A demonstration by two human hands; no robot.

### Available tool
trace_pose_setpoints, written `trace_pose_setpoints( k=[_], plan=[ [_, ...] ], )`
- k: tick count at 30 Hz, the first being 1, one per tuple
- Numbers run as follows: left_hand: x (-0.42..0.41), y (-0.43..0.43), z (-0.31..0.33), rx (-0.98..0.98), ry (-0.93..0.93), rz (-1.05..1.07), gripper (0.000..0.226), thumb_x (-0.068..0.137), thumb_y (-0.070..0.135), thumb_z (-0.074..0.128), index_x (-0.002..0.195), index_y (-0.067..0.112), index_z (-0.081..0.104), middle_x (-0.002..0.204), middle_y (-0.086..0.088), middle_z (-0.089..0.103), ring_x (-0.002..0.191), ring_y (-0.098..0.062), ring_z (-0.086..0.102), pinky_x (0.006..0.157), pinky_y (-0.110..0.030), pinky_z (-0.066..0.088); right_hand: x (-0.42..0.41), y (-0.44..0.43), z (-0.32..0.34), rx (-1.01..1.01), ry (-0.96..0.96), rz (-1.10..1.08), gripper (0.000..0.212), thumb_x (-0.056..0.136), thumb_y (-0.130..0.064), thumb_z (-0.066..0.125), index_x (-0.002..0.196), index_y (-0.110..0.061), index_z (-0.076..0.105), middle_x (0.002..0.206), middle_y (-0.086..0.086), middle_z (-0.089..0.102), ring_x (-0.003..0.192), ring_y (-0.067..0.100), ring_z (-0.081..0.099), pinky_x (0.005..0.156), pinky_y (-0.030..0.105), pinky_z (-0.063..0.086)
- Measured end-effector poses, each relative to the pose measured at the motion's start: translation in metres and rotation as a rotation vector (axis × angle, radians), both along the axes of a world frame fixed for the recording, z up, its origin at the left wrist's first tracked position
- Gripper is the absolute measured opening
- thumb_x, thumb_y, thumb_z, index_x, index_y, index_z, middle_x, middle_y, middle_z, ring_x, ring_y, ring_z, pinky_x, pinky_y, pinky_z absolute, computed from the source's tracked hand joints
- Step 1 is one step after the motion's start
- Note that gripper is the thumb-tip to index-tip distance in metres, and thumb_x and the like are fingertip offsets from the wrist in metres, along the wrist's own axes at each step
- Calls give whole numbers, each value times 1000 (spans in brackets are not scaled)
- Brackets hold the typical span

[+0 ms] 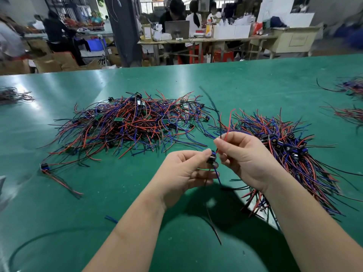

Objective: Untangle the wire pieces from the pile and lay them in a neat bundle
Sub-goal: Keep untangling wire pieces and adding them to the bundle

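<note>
A tangled pile (129, 124) of red, blue and black wire pieces with small black connectors and green boards lies on the green table (98, 193), left of centre. A more orderly bundle (290, 152) of the same pieces lies at the right. Above the table between them I hold one wire piece (212, 158). My left hand (184, 171) pinches its black connector. My right hand (245, 160) pinches its red and black leads just above the connector. A blue lead hangs down below my left fingers.
One single wire piece (57, 175) lies apart at the left. Smaller wire heaps sit at the far left edge (13, 95) and far right edge (351, 99). People work at benches beyond the table's far edge.
</note>
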State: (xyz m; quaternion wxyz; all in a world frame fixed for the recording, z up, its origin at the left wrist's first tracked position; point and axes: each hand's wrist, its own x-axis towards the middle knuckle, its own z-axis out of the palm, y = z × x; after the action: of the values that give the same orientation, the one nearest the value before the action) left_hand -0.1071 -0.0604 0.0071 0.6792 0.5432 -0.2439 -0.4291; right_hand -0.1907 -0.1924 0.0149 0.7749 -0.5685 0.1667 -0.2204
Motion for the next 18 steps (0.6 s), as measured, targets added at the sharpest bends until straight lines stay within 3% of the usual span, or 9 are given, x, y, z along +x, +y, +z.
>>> trace_pose_setpoints(
  k=[3, 5, 10, 14, 16, 18],
  plan=[
    [-1, -2, -2, 26, -26, 55, 24, 87, 17, 63, 64, 10, 68, 60, -5, 67, 55, -17, 69, 50, -23, 55, -2, 3, -2, -176, 54, 68, 15, 65, -15, 68, 72, -3, 60, 54, 0, 60, 41, 7, 46, 43, 15, 35],
    [-1, -1, -1, 30, -62, 43, 24, 90, 13, 59, 68, 7, 63, 60, -7, 67, 54, -17, 68, 49, -23, 54, -4, 0, 1, -186, 61, 21, 15, 64, -16, 70, 67, -5, 60, 52, 0, 58, 41, 7, 47, 43, 16, 36],
    [-3, 6, 5, 19, -124, -157, 15, 74, 23, 67, 64, 11, 68, 64, -10, 69, 54, -18, 68, 49, -23, 53, -10, -19, 13, 60, -44, -267, 17, 65, -19, 72, 70, -9, 58, 48, -3, 56, 39, 5, 47, 40, 14, 40],
    [-4, 11, 3, 103, -222, -312, 23, 85, 10, 67, 62, 14, 70, 65, -8, 69, 55, -17, 68, 48, -19, 51, -18, -36, 15, 224, -183, -532, 17, 86, -11, 66, 73, -15, 56, 47, -4, 54, 40, 5, 46, 42, 15, 40],
    [-6, 10, 2, 138, -261, -336, 22, 86, 9, 65, 65, 13, 68, 66, -8, 69, 56, -17, 69, 48, -18, 50, -23, -44, 17, 212, -272, -644, 15, 91, -13, 61, 78, -16, 56, 53, -2, 56, 46, 7, 50, 48, 18, 42],
    [-8, 5, 0, 123, -215, -227, 19, 88, 9, 64, 69, 10, 67, 66, -8, 69, 57, -17, 69, 50, -21, 52, -23, -44, 19, 142, -323, -706, 12, 98, -14, 52, 86, -17, 55, 54, -2, 57, 48, 9, 53, 51, 21, 44]
  ],
)
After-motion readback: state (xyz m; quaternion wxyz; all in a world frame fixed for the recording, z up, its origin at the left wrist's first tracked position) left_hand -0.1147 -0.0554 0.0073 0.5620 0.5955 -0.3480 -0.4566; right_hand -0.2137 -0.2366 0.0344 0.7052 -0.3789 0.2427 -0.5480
